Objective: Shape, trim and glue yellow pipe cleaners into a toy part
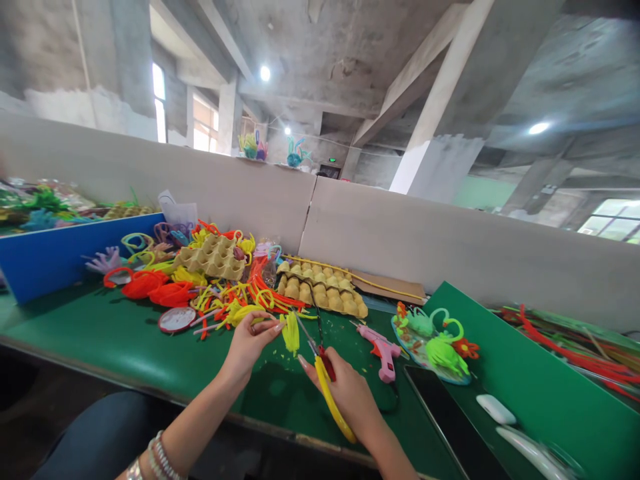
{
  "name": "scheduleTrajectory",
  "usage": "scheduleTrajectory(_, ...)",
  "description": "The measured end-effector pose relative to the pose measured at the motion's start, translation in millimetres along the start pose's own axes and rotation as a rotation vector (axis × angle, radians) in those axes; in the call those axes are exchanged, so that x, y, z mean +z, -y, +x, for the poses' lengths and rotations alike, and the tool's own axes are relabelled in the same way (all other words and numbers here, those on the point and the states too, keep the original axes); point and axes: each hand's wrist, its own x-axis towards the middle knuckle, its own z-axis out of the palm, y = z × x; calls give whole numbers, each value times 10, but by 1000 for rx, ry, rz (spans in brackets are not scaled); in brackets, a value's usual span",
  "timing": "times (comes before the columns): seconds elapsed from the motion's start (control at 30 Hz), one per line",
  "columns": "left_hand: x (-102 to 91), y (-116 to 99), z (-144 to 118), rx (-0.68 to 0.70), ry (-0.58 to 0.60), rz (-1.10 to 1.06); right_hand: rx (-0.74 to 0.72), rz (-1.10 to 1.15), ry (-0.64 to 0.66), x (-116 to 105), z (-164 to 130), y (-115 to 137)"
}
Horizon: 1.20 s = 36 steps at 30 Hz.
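My left hand (251, 343) pinches the upper end of a yellow bundle of fuzzy pipe cleaners (290, 333), holding it above the table. In my right hand (345, 390) is a pair of scissors (327, 399) with yellow and red handles. Its blades point up and away, close beside the right edge of the yellow bundle. Whether the blades touch the bundle, I cannot tell. Small yellow scraps lie on the green table (210, 370) around the bundle.
Ahead stand egg cartons (320, 293) and a heap of red and yellow pipe cleaners (173, 290). At right lie a pink glue gun (383, 350), a black phone (450, 420), a white case (496, 409) and pipe-cleaner swans (447, 353). Blue (85, 250) and green dividers (530, 380) flank the table.
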Motion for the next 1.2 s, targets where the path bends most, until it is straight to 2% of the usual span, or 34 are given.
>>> scheduleTrajectory(0.17,-7,23,15,9,19,10,26,19,26,-30,-10,-16)
scheduleTrajectory(0.57,16,36,10,116,32,88,-57,-118,-12,9,-33,20)
scheduleTrajectory(1.0,18,64,2,148,29,135,-55,-93,-6,42,-42,34)
scheduleTrajectory(1.2,45,52,-19,116,6,108,-48,-59,-9,83,-44,50)
